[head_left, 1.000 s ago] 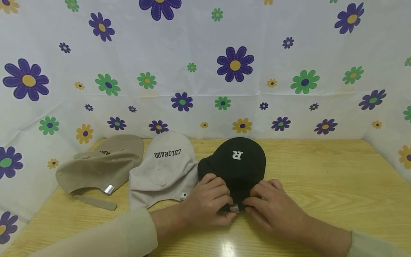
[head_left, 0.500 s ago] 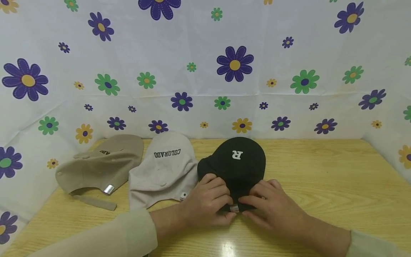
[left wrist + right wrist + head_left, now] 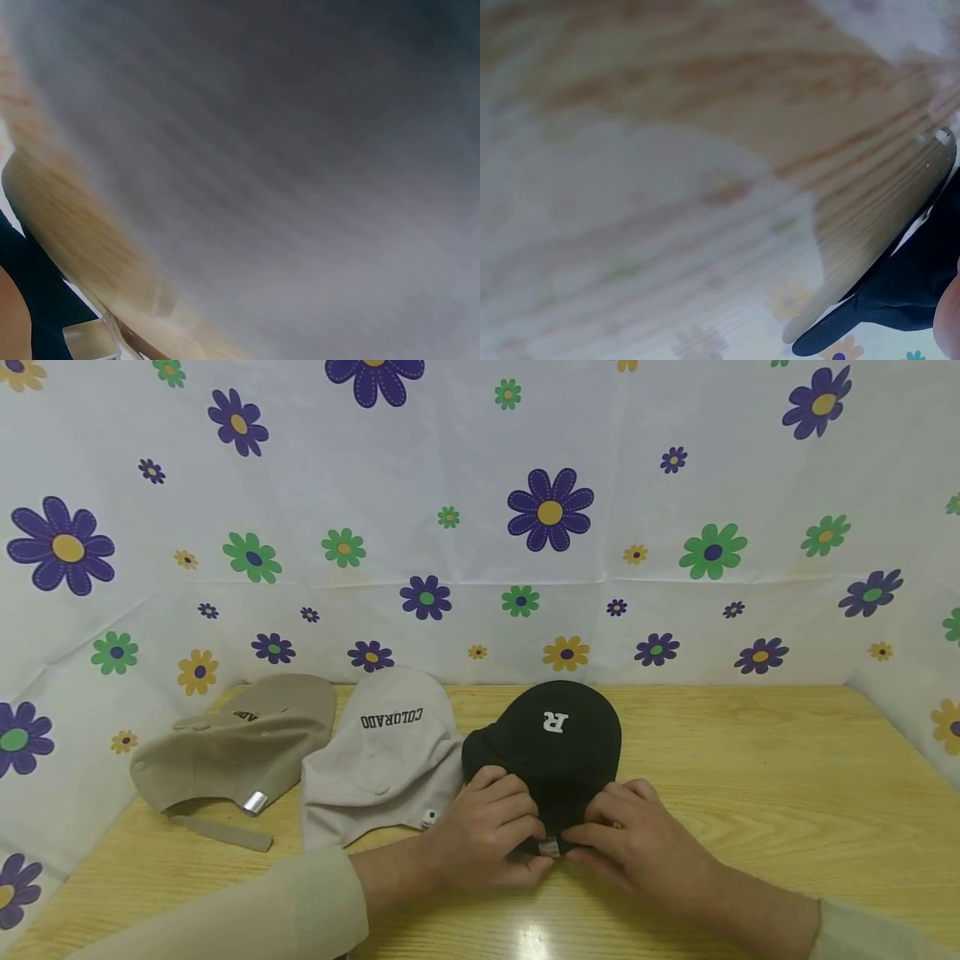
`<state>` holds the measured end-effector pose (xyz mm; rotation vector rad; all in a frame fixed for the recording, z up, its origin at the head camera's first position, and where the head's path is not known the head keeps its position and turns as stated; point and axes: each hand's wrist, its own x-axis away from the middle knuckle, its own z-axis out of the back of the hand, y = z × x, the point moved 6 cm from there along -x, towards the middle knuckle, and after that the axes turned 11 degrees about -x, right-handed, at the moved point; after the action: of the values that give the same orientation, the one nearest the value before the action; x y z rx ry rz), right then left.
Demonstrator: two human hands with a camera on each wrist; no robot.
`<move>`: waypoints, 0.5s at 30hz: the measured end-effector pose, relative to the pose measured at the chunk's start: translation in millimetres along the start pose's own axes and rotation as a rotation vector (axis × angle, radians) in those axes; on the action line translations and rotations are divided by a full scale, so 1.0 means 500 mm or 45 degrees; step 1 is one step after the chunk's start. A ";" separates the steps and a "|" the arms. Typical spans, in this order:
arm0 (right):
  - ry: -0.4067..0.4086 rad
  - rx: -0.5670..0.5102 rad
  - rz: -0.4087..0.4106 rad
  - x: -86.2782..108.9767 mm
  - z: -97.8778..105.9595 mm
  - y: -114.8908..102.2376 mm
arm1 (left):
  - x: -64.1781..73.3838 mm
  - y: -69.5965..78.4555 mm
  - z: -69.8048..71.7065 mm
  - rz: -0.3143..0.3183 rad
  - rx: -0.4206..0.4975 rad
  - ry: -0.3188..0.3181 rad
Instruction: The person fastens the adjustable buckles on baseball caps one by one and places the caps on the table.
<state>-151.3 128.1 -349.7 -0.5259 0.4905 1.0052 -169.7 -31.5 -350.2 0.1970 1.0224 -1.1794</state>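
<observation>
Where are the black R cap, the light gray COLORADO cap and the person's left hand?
Black R cap [image 3: 564, 767]: head view, crown below the letter.
Light gray COLORADO cap [image 3: 382, 758]: head view, crown below the lettering.
Left hand [image 3: 486, 827]: head view, back of the hand.

Part of the hand [image 3: 949, 319] shows against the black cap [image 3: 904, 292].
</observation>
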 end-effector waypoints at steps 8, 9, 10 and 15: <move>-0.023 -0.006 -0.058 0.001 0.000 0.003 | -0.001 -0.001 0.000 0.013 0.000 -0.013; -0.028 -0.006 -0.066 0.001 -0.001 0.003 | -0.001 -0.001 0.000 0.012 -0.002 -0.014; -0.023 -0.007 -0.063 0.000 -0.001 0.003 | -0.001 0.000 0.000 0.011 -0.004 -0.014; -0.023 -0.009 -0.061 -0.002 0.001 0.001 | -0.001 -0.001 0.000 0.010 -0.010 -0.021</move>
<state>-152.2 127.8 -348.7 -0.5323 0.4566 0.9652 -170.1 -31.4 -349.7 0.1849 1.0107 -1.1680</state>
